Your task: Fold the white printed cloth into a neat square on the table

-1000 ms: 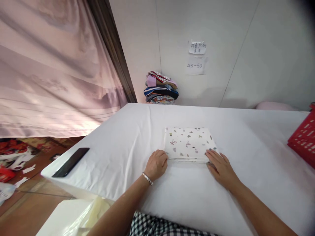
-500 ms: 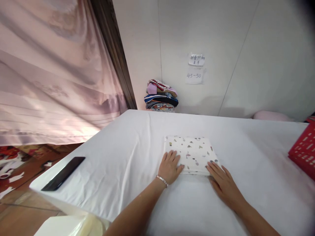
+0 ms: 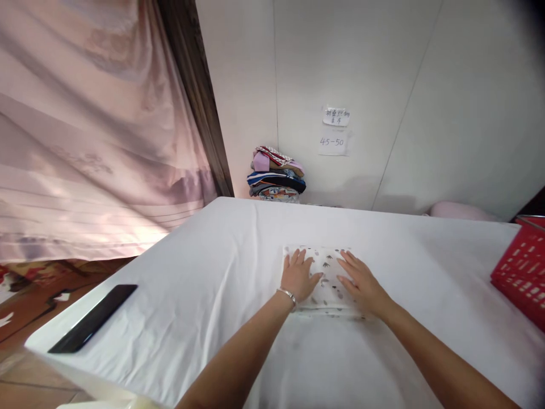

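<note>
A folded white cloth (image 3: 327, 295) with small printed figures lies flat on the white-covered table (image 3: 204, 272). My left hand (image 3: 299, 276), with a silver bracelet at the wrist, rests on the cloth's left part, fingers spread. On the right part of the cloth lies my right hand (image 3: 361, 281), its fingers stretched out toward the far edge. Neither hand grips anything. Both palms hide portions of the print.
A long black object (image 3: 94, 318) lies near the table's left edge. A red perforated basket (image 3: 522, 267) stands at the right. Folded clothes (image 3: 276, 176) are stacked beyond the far edge, by the wall. A pink curtain (image 3: 93, 125) hangs at left.
Both hands have moved farther up onto the cloth. The right hand went from the near right corner inward and away from me. The view has shifted slightly.
</note>
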